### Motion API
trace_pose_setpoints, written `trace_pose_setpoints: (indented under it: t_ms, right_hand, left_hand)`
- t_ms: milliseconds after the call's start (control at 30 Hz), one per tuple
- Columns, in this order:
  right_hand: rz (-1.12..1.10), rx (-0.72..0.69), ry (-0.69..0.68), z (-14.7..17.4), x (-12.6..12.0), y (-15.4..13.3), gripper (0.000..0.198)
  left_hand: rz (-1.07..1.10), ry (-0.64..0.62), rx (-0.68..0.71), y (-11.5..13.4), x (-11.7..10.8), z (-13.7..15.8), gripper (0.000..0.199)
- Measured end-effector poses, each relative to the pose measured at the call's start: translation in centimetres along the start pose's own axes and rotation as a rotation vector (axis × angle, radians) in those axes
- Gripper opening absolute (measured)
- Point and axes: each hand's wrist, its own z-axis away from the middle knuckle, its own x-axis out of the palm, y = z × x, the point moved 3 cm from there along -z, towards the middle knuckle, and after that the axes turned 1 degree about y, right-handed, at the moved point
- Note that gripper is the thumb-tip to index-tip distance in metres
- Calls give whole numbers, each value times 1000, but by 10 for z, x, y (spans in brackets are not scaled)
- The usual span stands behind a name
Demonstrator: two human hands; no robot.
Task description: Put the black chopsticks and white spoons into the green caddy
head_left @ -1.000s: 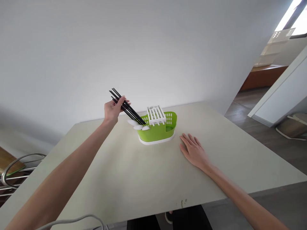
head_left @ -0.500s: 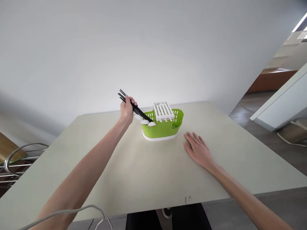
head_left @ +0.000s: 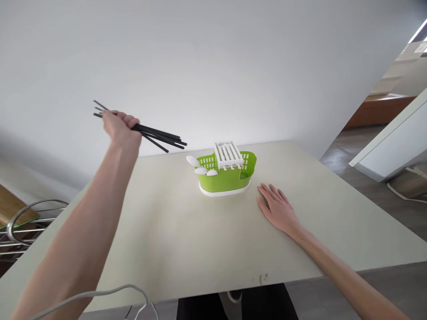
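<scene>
My left hand (head_left: 122, 126) is closed around a bundle of black chopsticks (head_left: 160, 135), lifted above the left part of the table. Their thicker ends point right, towards a green plastic utensil basket (head_left: 220, 181) with a white base, and are apart from it. White spoons (head_left: 200, 170) stick out over the basket's left rim, their handles hidden inside. A white slotted rack (head_left: 228, 154) with small hooks sits across the basket's middle. My right hand (head_left: 276, 208) lies flat on the tabletop with fingers spread, to the right of the basket and holding nothing.
The pale table (head_left: 200, 249) stands against a white wall (head_left: 213, 71). A metal rack (head_left: 30, 226) is beyond its left edge. A grey cable (head_left: 100, 293) runs over the near left corner. To the right is a white panel (head_left: 393, 133).
My left hand has pulled the chopsticks out of the basket and carried them left and up. The spoons, basket and my right hand have stayed in place.
</scene>
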Motion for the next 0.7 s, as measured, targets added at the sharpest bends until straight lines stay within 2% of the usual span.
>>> trace_pose_setpoints:
  t_ms: [33,100,200,300,400,533,700]
  right_hand:
    - [1,-1,4,0,0,0,62]
    - [-1,0,5,1,0,1,62]
    - [2,8,-7,2,0,2,62]
    - [17,8,-18,3,0,3,63]
    - [24,-2,-18,4,-1,4,63]
    - [25,0,-13,6,-2,4,62]
    - [25,21,-24,7,-4,2,62]
  left_hand:
    - [16,101,-100,7,-18,-1,36]
    - [-63,177,-283,15,-47,11,35]
    - [-293,111,-587,4,-79,53,38]
    - [-380,44,-802,-19,-107,101,36]
    - [-533,-57,-844,-39,-134,133,41]
    - [-756,-234,-764,-55,-158,151,56]
    - [-828,-241,-711,-65,-178,167,43]
